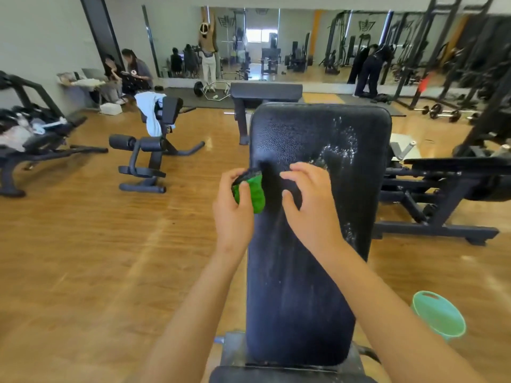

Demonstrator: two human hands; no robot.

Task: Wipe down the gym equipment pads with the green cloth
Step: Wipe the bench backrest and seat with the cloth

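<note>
A long black bench pad (304, 272) runs away from me down the middle of the view, with white streaks and specks along its right side. My left hand (233, 211) grips a bunched green cloth (253, 193) with a dark edge at the pad's left side. Just to the right, my right hand (309, 200) hovers over the pad with fingers spread and bent, holding nothing. Whether its fingertips touch the pad I cannot tell.
A green plastic basin (438, 316) sits on the wooden floor at the lower right. A second black pad (265, 91) stands beyond the bench. Other benches and racks (149, 150) surround it. People sit and stand by the mirror wall.
</note>
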